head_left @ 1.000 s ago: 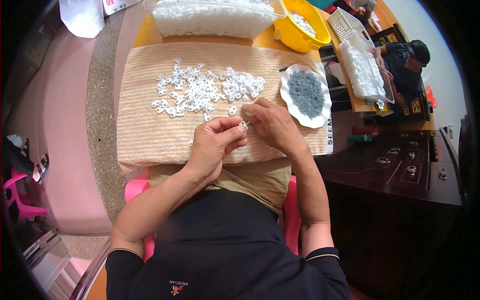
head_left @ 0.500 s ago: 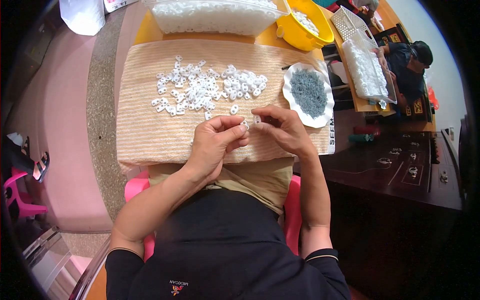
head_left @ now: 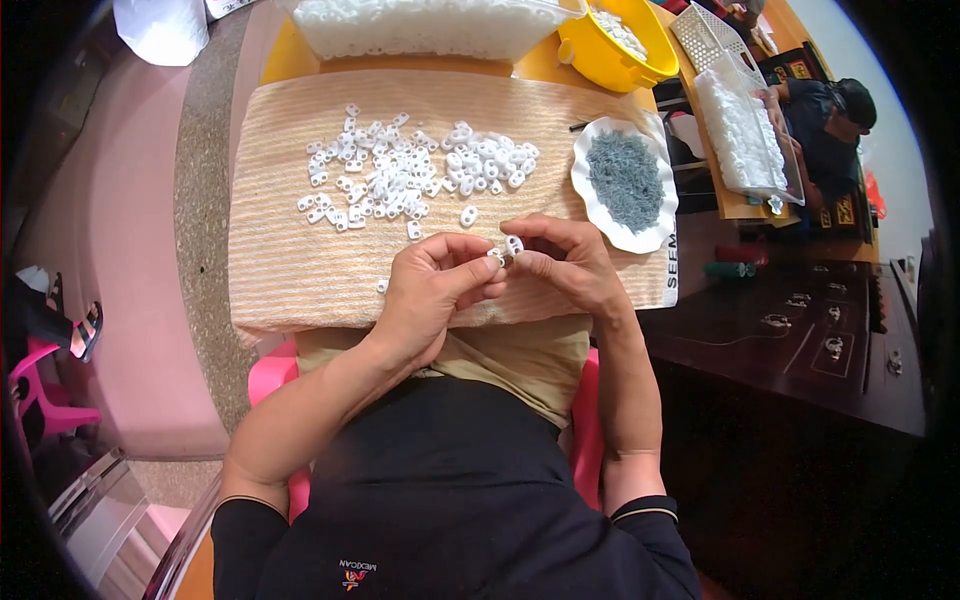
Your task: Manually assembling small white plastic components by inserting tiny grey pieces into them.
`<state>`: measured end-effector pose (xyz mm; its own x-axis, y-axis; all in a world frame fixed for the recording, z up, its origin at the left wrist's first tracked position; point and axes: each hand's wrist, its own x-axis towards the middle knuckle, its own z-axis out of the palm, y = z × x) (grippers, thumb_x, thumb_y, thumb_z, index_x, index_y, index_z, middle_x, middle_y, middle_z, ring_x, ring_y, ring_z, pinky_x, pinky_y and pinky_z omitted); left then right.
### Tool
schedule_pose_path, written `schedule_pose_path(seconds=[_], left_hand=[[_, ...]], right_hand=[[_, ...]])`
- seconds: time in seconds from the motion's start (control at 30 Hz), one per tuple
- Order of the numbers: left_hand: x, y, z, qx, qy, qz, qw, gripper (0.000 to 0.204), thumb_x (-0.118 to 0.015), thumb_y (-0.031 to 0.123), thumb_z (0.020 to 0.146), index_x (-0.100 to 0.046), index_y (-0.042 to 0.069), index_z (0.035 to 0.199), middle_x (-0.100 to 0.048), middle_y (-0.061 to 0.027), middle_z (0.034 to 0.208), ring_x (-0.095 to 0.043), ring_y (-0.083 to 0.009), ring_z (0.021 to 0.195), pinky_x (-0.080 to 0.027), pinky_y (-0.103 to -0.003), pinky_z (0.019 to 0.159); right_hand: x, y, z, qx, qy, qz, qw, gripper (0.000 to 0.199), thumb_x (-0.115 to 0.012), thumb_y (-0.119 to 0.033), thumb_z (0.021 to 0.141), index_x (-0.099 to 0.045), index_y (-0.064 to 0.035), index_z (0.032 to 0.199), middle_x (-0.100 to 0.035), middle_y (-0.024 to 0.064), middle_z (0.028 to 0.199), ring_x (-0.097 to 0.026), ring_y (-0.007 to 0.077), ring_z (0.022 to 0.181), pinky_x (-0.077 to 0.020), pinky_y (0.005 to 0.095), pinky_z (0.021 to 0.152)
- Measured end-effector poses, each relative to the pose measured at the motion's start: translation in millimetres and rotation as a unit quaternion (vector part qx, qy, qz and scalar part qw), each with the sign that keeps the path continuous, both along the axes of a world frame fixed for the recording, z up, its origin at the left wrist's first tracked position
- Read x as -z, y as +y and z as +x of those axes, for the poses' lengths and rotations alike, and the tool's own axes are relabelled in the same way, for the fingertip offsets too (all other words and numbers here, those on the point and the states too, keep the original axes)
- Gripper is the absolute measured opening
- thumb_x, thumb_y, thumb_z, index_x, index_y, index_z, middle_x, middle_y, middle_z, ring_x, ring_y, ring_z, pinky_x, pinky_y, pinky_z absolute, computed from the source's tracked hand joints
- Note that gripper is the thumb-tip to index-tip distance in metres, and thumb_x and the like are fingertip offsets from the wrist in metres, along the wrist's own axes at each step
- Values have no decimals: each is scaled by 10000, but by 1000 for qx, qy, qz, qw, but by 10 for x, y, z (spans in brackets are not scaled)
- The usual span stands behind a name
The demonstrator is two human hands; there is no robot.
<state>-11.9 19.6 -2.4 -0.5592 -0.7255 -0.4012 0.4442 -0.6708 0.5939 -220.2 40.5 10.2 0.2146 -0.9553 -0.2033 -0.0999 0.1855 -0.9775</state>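
My left hand point(head_left: 435, 285) is closed on a small white plastic piece point(head_left: 497, 257) between thumb and forefinger. Pinched in my right hand point(head_left: 570, 265) is a white oval two-hole piece point(head_left: 514, 244). Both pieces come together between my fingertips; whether they are joined I cannot tell. Beyond my hands lie a pile of flat white two-hole pieces point(head_left: 390, 182) and, to its right, a pile of rounded white two-hole pieces point(head_left: 488, 160). A single rounded piece point(head_left: 469, 216) and a flat piece point(head_left: 414, 230) rest closer to my fingers.
The striped towel point(head_left: 290, 270) covers the table. At right, a white wavy-edged dish point(head_left: 652, 238) holds tiny grey pieces. Behind stand a clear bin point(head_left: 420, 45) of white pieces and a yellow basin point(head_left: 625, 75). A person point(head_left: 825, 125) sits beside another clear bin point(head_left: 740, 140).
My right hand has brought its oval piece left against the piece in my left hand. The oval piece now shows its holes. The view has shifted slightly.
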Motion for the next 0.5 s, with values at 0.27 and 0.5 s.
schedule_pose_path(seconds=[0.27,0.5], left_hand=[[11,-2,5,1,-1,11,1000,140,-638,24,883,-613,-2,1019,-664,-91,910,-661,-150,792,-577,-270,751],[-12,-2,6,1,-7,14,1000,146,-641,24,881,-608,-4,1021,-664,-93,909,-665,-153,784,-578,-271,747]], right_hand=[[16,0,31,-23,-10,-3,1000,318,-643,-1,879,-601,47,1190,-627,71,1071,-610,127,989,-486,253,864],[20,8,2,-7,-20,-11,1000,310,-647,-1,874,-607,50,1177,-629,63,1017,-613,117,939,-485,241,833]])
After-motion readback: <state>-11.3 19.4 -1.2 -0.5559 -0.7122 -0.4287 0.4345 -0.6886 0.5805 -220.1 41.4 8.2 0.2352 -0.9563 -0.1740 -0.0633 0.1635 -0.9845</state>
